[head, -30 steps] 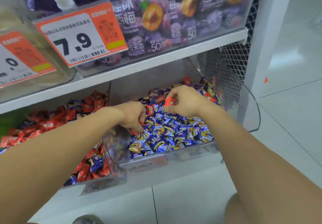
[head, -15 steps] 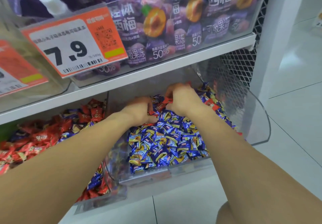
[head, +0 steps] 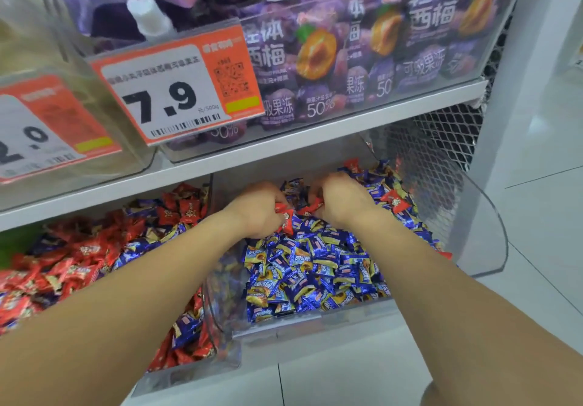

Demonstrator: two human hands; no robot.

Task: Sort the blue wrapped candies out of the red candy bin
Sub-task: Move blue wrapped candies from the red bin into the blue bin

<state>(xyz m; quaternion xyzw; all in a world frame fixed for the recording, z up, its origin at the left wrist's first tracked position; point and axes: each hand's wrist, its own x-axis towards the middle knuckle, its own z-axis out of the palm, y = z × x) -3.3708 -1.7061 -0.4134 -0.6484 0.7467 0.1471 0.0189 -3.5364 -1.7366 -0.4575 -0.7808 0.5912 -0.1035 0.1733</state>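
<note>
Left hand [head: 257, 213] and right hand [head: 342, 203]: fingers clenched on red candies [head: 285, 216] atop the blue bin [head: 315, 317]. Blue candies [head: 138, 244] sit mixed in the red bin [head: 189, 371], left. Risk: loose wrappers slip, drop into the wrong bin.

A white metal shelf board [head: 284, 150] carries a clear plastic bin of purple jelly pouches [head: 362, 58] with an orange price tag, and beside it another clear bin [head: 63, 105]. Below, two clear plastic bins sit side by side: the left bin [head: 195, 371] of mostly red wrapped candies, the right bin [head: 315, 320] of mostly blue ones.
</note>
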